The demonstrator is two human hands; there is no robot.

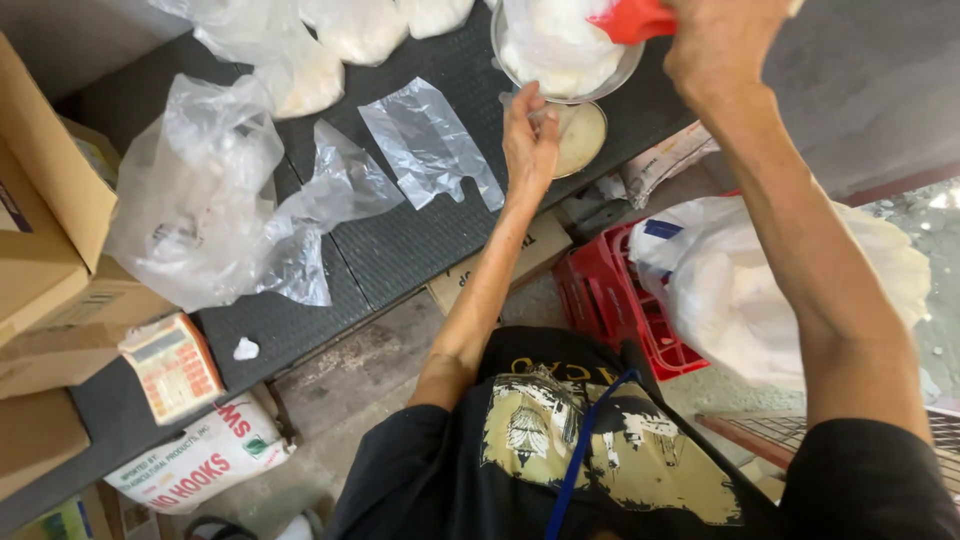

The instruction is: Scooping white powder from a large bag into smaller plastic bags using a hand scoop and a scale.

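Observation:
My left hand reaches out to the rim of a round metal pan and pinches the edge of a clear plastic bag set in it. The bag holds a white powdery heap. My right hand is raised over the pan and grips a red scoop above the heap. A round pale base sits under the pan. Both stand on a dark ribbed platform.
Empty clear bags and a large crumpled one lie on the platform, filled bags at its far side. Cardboard boxes stand left. A big white sack leans on a red crate to the right.

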